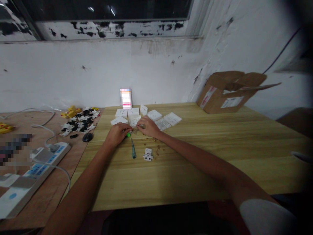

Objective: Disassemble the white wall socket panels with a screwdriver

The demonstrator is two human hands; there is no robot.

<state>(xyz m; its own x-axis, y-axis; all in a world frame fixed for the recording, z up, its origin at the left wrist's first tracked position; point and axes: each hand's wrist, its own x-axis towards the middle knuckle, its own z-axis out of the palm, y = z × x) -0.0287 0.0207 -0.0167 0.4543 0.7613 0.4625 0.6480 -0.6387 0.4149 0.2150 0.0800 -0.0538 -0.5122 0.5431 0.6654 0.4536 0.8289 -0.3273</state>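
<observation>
My left hand is closed in a pinch over the table, with a small bright green piece at its fingertips. Close beside it, my right hand pinches something small whose kind I cannot make out. Just beyond the hands lie several white socket plates, some face up and one propped on its side. Nearer me rests a screwdriver with a bluish-green handle. To its right is a loose white socket insert, with small brass-coloured parts scattered next to it.
A lit phone leans on the wall behind the plates. An open cardboard box stands at the back right. On the left are a white power strip with cables, a black mouse and a black-and-white heap of pieces.
</observation>
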